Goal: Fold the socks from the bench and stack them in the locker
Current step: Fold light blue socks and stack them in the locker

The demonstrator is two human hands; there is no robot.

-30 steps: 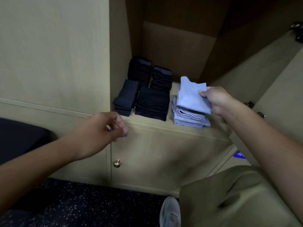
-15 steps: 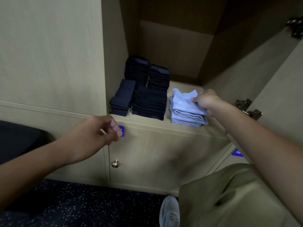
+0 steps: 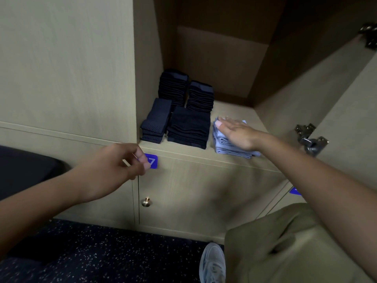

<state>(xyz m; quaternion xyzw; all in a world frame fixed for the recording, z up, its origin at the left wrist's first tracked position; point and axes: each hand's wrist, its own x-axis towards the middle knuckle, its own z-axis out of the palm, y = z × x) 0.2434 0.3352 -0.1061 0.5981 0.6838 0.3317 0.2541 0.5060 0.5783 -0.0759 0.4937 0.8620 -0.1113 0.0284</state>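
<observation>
Head view, left to right: the left hand hangs loosely curled, holding nothing, below and left of the dark sock stacks in the locker. Just right of those, the right hand lies flat, fingers straight, pressing the light blue sock pile. Stacking looks about finished; next, I'd guess, lift away gently without shifting the pile.

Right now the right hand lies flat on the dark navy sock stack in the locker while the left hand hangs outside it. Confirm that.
Not quite. The head view shows the right hand flat on the light blue sock stack, not a dark navy one. The left hand does hang outside the locker.
</observation>
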